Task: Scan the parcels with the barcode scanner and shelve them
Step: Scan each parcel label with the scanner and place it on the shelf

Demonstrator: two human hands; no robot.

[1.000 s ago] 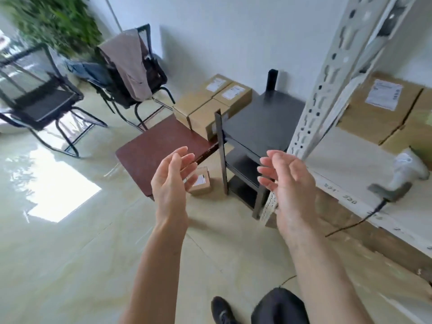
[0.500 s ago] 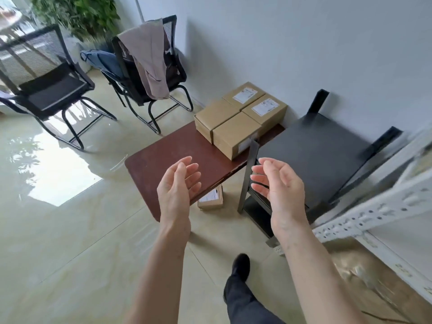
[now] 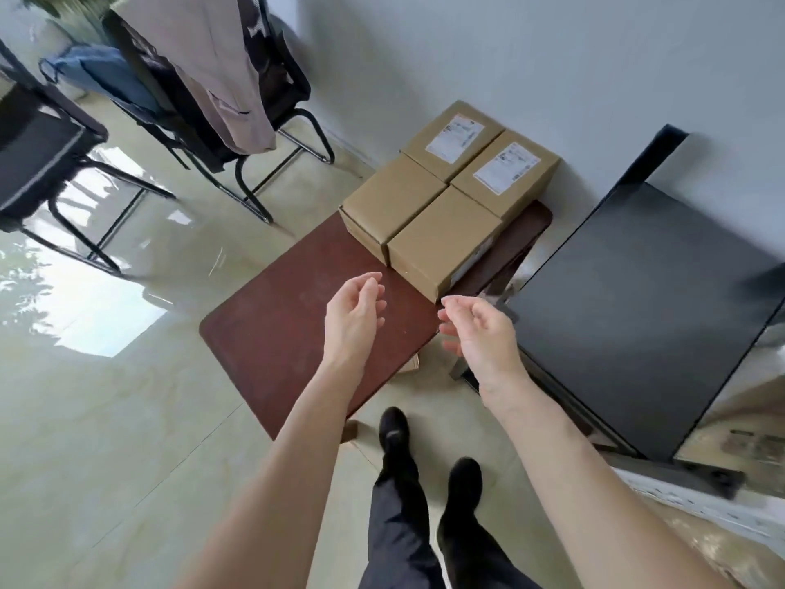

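Several brown cardboard parcels (image 3: 441,238) sit packed together on the far end of a low dark-red table (image 3: 289,333), two of them with white labels on top. My left hand (image 3: 354,314) and my right hand (image 3: 478,329) reach out over the table's near end, just short of the nearest parcel. Both have loosely curled fingers and hold nothing. A small parcel (image 3: 412,367) on the floor peeks out from under the table's right edge. The scanner is out of view.
A black low shelf unit (image 3: 645,299) stands right of the table against the white wall. Black chairs (image 3: 178,133), one draped with a beige garment (image 3: 212,65), stand at the back left. My feet (image 3: 395,435) are on the glossy tile floor. A white rack edge (image 3: 701,508) shows at lower right.
I have stepped closer to the table and looked down. Both hands moved forward toward the parcels. The white rack and the scanner left the view.
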